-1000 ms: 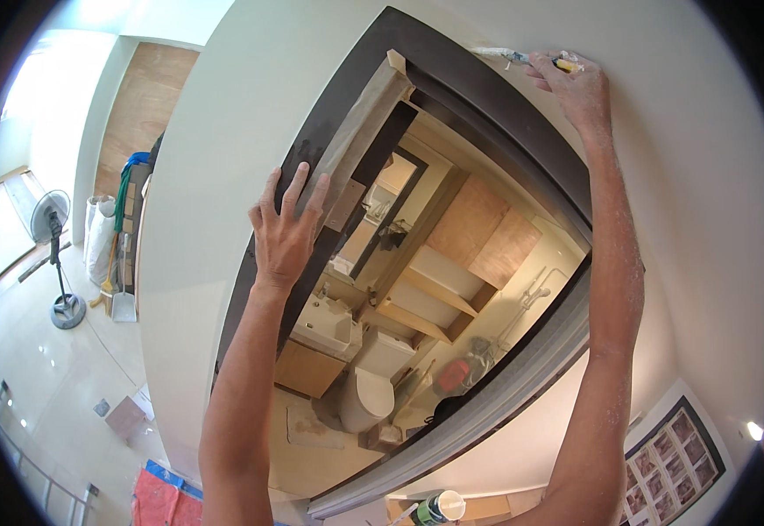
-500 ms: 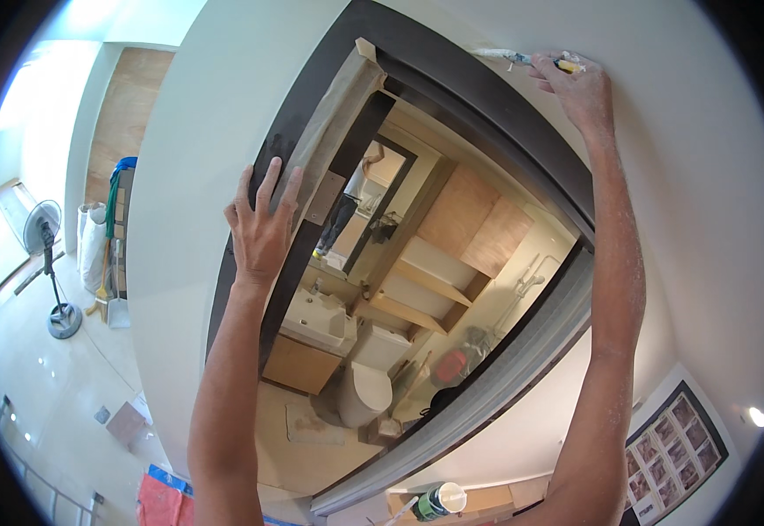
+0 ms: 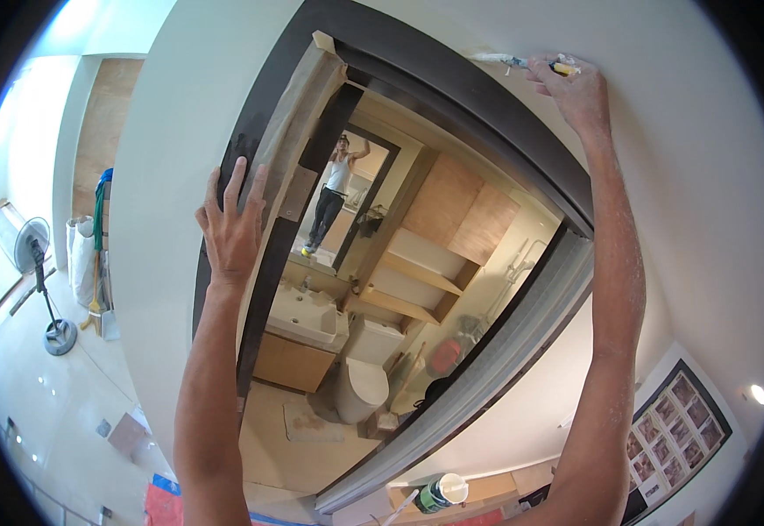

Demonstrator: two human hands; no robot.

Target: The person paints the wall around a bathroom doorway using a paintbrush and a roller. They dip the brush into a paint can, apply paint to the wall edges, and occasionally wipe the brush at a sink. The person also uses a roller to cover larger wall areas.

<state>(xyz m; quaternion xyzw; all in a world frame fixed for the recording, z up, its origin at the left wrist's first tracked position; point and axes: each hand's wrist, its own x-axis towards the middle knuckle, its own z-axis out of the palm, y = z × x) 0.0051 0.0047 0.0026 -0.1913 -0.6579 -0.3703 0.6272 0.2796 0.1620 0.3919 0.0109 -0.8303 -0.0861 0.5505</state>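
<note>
Room: white walls around a dark door frame (image 3: 452, 83), and through the opening we see a bathroom with a basin, a toilet and wooden shelves
Left hand (image 3: 231, 230): we hold it flat on the left jamb, fingers spread and pointing up, palm on the dark trim beside the brown masking paper (image 3: 299, 118) taped down that side
Right hand (image 3: 575, 88): we reach high to the wall just above the frame's top edge, fingers closed around a small tool (image 3: 531, 63) with a yellow end and a pale tip that points left along the frame; whether that tip touches the wall we cannot tell
Step, as we judge it: working the seam where frame meets wall
Doing it well: we would keep the left palm firm for balance, draw the tool slowly along the top edge at one angle, and stay off the dark trim
Mirror: shows a person with one arm raised
Can (image 3: 439, 493): green and white, round, lid pale, on the floor at the frame's lower right corner
Sheet (image 3: 675, 434): dark-edged grid of small pictures, low on the right wall
Fan (image 3: 45, 285): standing, far left on the tiled floor
</note>
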